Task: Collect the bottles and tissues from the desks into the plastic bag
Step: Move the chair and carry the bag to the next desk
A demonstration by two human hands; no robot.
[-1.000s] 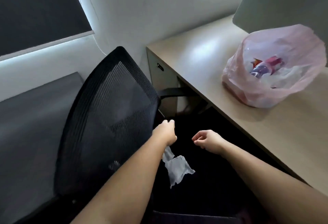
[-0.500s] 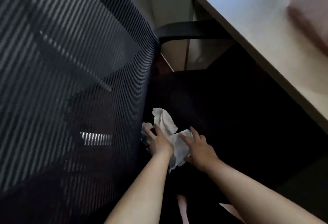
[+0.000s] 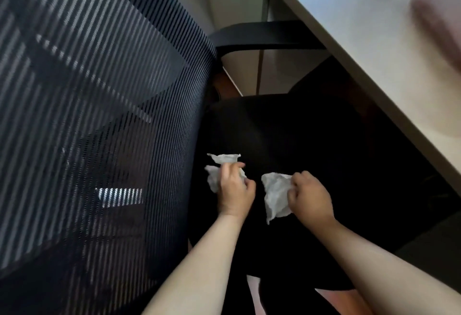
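Observation:
Two crumpled white tissues lie on the black chair seat (image 3: 311, 140). My left hand (image 3: 234, 190) is closed on the left tissue (image 3: 217, 170), which sticks out above and left of the fingers. My right hand (image 3: 309, 197) grips the right tissue (image 3: 275, 193), which hangs out to the left of the fist. The two hands are a short gap apart over the seat. A blurred corner of the pink plastic bag (image 3: 439, 15) shows on the desk at the upper right.
The black mesh chair back (image 3: 87, 115) fills the left side, close to my left arm. A black armrest (image 3: 264, 35) crosses above the seat. The pale desk top (image 3: 361, 40) runs diagonally along the right, overhanging the seat.
My view has dropped from the desk to the chair seat. Both hands reached down onto the tissues, then closed and drew apart, each with its own piece.

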